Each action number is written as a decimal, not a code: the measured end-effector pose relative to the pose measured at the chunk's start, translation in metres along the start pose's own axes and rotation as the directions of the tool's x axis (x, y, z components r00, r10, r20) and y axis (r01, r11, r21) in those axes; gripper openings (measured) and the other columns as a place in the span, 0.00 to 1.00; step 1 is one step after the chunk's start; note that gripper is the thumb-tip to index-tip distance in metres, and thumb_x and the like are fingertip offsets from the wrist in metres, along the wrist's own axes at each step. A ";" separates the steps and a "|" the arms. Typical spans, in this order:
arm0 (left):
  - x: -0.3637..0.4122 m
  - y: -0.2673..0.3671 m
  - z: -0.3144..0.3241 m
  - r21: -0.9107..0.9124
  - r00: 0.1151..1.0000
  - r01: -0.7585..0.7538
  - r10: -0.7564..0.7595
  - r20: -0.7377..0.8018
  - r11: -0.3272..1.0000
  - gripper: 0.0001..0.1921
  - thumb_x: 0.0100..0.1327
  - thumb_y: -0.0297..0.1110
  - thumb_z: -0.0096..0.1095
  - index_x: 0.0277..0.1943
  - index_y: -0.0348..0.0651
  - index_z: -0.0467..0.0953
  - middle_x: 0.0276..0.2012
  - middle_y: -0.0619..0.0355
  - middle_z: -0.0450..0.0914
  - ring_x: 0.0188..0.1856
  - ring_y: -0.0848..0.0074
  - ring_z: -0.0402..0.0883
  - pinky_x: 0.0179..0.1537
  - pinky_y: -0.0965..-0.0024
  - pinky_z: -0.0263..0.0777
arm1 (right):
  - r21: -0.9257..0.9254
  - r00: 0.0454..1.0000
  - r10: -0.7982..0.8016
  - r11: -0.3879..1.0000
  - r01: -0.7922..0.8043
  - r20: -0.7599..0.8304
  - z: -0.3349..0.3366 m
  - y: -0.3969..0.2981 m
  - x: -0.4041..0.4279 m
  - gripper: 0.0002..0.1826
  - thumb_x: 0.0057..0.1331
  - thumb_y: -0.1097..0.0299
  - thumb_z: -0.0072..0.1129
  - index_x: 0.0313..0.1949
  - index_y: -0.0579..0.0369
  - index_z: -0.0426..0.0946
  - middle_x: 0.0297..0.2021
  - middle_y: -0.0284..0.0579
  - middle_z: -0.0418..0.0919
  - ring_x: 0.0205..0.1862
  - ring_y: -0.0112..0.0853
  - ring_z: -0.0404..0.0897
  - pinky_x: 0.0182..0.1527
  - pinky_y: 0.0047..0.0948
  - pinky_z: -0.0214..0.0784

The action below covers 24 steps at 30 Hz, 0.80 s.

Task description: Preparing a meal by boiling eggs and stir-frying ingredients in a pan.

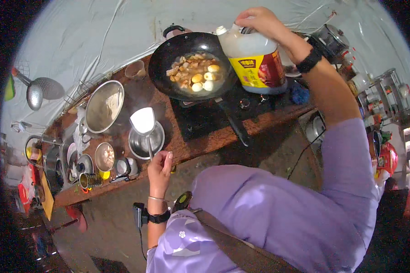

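My left hand (159, 171) grips the handle of a metal spatula (144, 120), its bright blade raised over a small steel bowl (136, 145). At the upper right my right hand (261, 23) is closed at the top handle of a large translucent plastic jug (247, 46). The jug is slightly tilted, holds dark liquid and bears a yellow and red label with writing. Its white cap appears to be on. Beside it, a black wok (159, 73) holds browned meat pieces (182, 66), several peeled eggs (208, 84) and some liquid. The wok's long handle (234, 124) points toward me.
Below the wok is a black gas stove (188, 124) on a reddish-brown counter (171, 136). Leftward are a large steel basin (100, 112), a small bowl with pale pieces (104, 157) and a patterned cup (89, 181). A blue scrubber (299, 94) lies right of the jug.
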State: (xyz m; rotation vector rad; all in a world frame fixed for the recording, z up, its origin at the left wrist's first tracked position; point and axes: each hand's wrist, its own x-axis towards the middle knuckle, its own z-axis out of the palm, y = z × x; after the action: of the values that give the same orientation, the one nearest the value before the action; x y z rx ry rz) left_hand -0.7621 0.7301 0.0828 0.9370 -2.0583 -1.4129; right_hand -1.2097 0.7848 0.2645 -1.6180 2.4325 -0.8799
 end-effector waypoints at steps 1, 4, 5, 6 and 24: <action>0.002 0.001 0.001 0.001 1.000 -0.006 0.006 0.006 1.000 0.09 0.62 0.34 0.55 0.33 0.36 0.72 0.22 0.65 0.71 0.26 0.86 0.66 0.28 0.81 0.62 | 0.003 0.995 -0.034 0.999 0.034 -0.096 -0.002 -0.003 -0.010 0.16 0.53 0.55 0.60 0.35 0.53 0.79 0.29 0.36 0.79 0.30 0.25 0.75 0.35 0.26 0.67; 0.006 0.001 0.005 -0.043 1.000 0.018 -0.017 0.024 0.999 0.07 0.61 0.31 0.57 0.37 0.36 0.73 0.25 0.66 0.73 0.28 0.87 0.68 0.30 0.82 0.63 | 0.092 0.977 0.056 0.995 -0.038 -0.205 -0.005 -0.039 -0.047 0.17 0.54 0.55 0.60 0.37 0.52 0.79 0.29 0.34 0.78 0.29 0.22 0.73 0.33 0.22 0.65; 0.008 0.002 0.008 -0.129 0.999 0.009 -0.005 0.037 0.992 0.07 0.60 0.30 0.58 0.39 0.36 0.72 0.28 0.66 0.73 0.30 0.87 0.69 0.32 0.83 0.64 | 0.176 0.961 0.180 0.974 -0.144 -0.211 -0.008 -0.049 -0.058 0.17 0.54 0.55 0.60 0.38 0.51 0.79 0.29 0.33 0.78 0.28 0.21 0.72 0.32 0.21 0.65; 0.010 0.005 0.010 -0.210 0.999 0.002 0.008 0.046 0.978 0.08 0.59 0.28 0.58 0.41 0.36 0.72 0.30 0.66 0.74 0.31 0.87 0.70 0.33 0.83 0.65 | 0.178 0.959 0.182 0.973 -0.145 -0.217 -0.009 -0.050 -0.065 0.17 0.54 0.55 0.60 0.38 0.51 0.79 0.29 0.33 0.78 0.28 0.21 0.72 0.32 0.21 0.65; -0.034 0.161 0.139 -0.281 0.929 -0.194 0.268 0.257 0.940 0.16 0.53 0.21 0.61 0.47 0.37 0.72 0.34 0.63 0.69 0.36 0.83 0.70 0.38 0.81 0.67 | 0.172 0.990 0.043 0.983 -0.066 0.134 -0.044 -0.031 -0.292 0.20 0.50 0.48 0.56 0.37 0.47 0.79 0.34 0.42 0.80 0.34 0.36 0.80 0.40 0.31 0.71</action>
State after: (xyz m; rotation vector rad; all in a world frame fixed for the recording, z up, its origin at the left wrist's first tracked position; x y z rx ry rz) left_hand -0.8809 0.8788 0.1830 0.3814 -2.0455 -1.7080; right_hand -1.0744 1.0487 0.2487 -1.4906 2.2327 -0.9213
